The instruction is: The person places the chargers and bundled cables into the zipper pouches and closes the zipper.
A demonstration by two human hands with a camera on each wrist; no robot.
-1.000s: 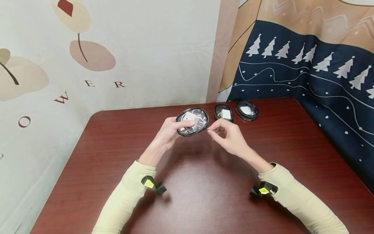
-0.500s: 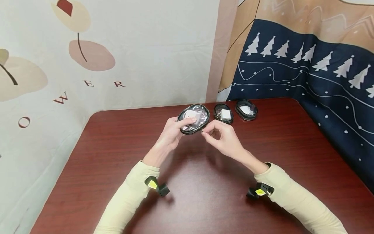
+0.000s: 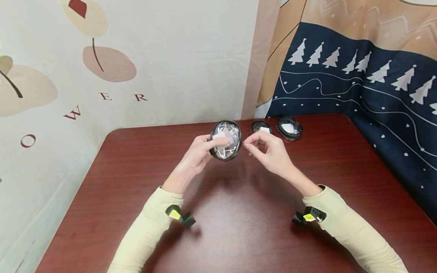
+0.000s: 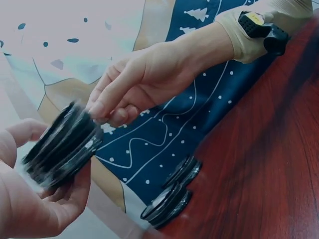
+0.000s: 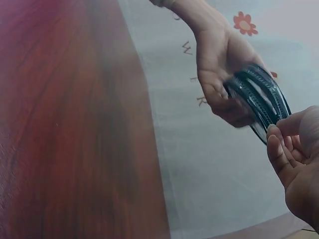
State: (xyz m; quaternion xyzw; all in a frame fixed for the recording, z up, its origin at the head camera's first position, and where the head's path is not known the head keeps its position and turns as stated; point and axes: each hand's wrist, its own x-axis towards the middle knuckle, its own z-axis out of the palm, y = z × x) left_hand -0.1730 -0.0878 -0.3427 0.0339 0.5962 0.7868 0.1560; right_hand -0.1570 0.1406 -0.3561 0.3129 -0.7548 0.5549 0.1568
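A small clear oval zip pouch (image 3: 233, 148) with black edging, a white piece showing inside, is held up over the table's far part. My left hand (image 3: 197, 154) grips its left side, thumb across the clear face. With thumb and forefinger, my right hand (image 3: 270, 153) pinches the small zipper pull at the pouch's right edge. Seen edge-on in the right wrist view, the pouch (image 5: 261, 94) shows its black zipper bands along the side. In the left wrist view the pouch (image 4: 62, 149) is blurred.
Behind my right hand, a similar pouch (image 3: 258, 126) lies partly hidden on the dark red table (image 3: 225, 220). Another black-edged clear pouch (image 3: 289, 129) sits to its right, by the back edge. Printed cloths (image 3: 187, 68) hang behind the table and along its right side.
The held pouch has turned more upright. My right hand moved left along the pouch's lower edge, then back right and slightly up, and now partly covers the pouch behind.
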